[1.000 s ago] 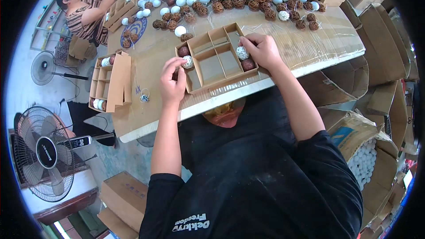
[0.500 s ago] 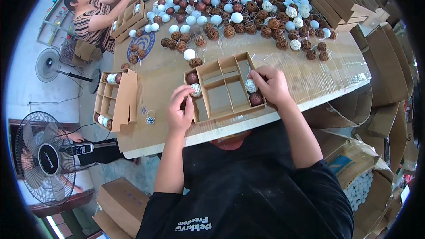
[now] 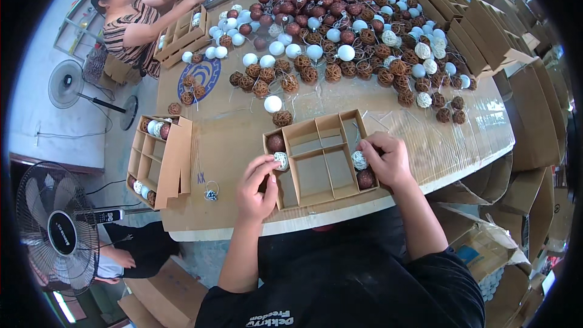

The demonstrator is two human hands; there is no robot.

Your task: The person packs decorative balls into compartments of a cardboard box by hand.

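Note:
A shallow cardboard box (image 3: 322, 201) with dividers lies before me at the table's near edge. Its left column holds a glittery brown ball (image 3: 276, 143) and, below it, a white wicker ball (image 3: 280, 160). My left hand (image 3: 256, 191) reaches over the left wall, its fingertips closed against that white ball. In the right column, another white wicker ball (image 3: 359, 160) sits above a dark brown ball (image 3: 365, 178). My right hand (image 3: 388, 161) is pinched, thumb and finger at the top of this white ball; what is between them is hidden. The middle compartments hold no balls.
Brown, white and wicker balls form a large pile (image 3: 328, 18) across the far table. A partly filled box (image 3: 146, 158) stands at left, near a small beaded ornament (image 3: 211, 195). A co-worker (image 3: 136, 24) works at far left. A fan (image 3: 64, 231) and cartons (image 3: 522, 206) flank the table.
The whole view has shifted, putting the box lower and further right in the picture. My hands stay at the same two white balls. Another person's arm now shows at the top right.

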